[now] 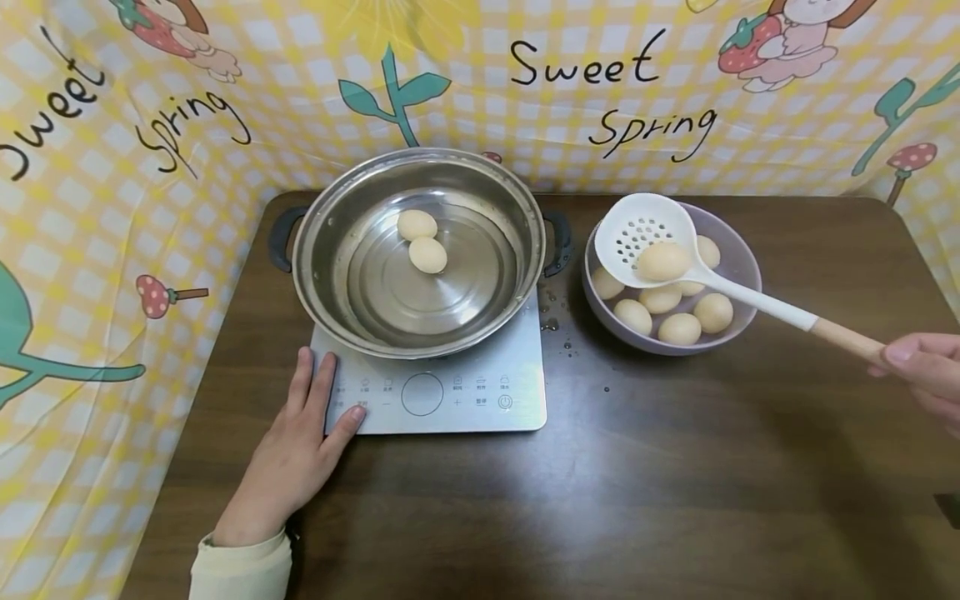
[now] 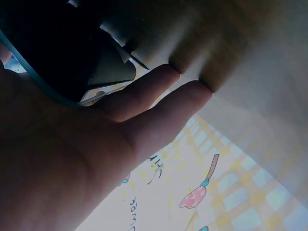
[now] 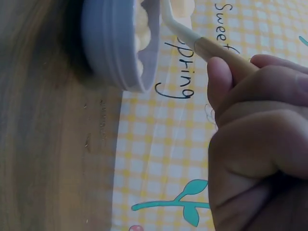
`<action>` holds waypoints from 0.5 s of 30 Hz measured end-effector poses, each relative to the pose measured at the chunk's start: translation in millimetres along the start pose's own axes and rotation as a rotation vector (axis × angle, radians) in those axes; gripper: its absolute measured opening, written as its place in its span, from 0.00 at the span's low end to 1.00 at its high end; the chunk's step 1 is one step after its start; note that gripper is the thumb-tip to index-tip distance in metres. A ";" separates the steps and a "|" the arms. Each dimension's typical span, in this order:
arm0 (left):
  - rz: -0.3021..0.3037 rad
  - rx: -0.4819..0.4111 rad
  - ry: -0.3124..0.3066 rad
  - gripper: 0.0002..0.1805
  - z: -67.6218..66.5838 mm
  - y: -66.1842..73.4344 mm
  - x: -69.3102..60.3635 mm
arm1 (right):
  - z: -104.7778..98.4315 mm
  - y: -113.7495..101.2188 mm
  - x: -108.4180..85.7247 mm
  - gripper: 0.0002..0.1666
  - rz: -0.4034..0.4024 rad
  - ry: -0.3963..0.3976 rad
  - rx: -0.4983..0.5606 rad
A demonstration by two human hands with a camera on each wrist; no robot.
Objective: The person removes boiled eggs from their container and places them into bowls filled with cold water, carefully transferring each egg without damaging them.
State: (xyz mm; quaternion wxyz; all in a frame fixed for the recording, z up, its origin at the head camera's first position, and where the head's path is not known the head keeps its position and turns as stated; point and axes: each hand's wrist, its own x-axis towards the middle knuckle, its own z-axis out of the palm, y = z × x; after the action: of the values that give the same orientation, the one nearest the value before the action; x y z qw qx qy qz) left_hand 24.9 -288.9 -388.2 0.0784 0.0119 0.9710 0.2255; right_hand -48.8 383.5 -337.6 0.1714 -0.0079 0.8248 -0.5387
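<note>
My right hand (image 1: 926,371) grips the wooden handle of a white slotted ladle (image 1: 780,308), which also shows in the right wrist view with the fingers curled round its handle (image 3: 226,55). One egg (image 1: 664,262) lies in the ladle's bowl, above a purple bowl (image 1: 675,343) that holds several more eggs. With fingers extended, my left hand (image 1: 292,458) rests at the left front corner of the induction cooker (image 1: 450,417). On the cooker stands a steel pot (image 1: 420,342) with two eggs (image 1: 427,255) side by side in water.
The pot's black side handles (image 1: 557,242) stick out left and right, the right one close to the purple bowl. Water drops (image 1: 551,323) dot the brown table (image 1: 600,500) between cooker and bowl. A yellow checked cloth (image 1: 480,108) hangs behind and at the sides.
</note>
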 end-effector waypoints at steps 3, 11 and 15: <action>-0.002 0.003 0.000 0.44 0.0 -0.2 0.1 | 6.0 2.2 -2.1 0.24 -0.004 0.044 -0.030; -0.012 0.003 -0.021 0.44 -1.6 -0.2 1.8 | 18.6 1.1 -2.2 0.20 -0.044 0.223 -0.102; -0.012 0.003 -0.023 0.44 -2.0 0.0 1.9 | 21.8 2.9 -2.2 0.19 -0.082 0.299 -0.100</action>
State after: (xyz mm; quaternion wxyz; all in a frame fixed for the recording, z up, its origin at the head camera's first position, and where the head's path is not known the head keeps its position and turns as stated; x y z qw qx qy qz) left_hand 22.7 -289.6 -386.7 0.0907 0.0088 0.9704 0.2234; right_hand -39.8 365.9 -347.4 0.0239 0.0302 0.8660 -0.4986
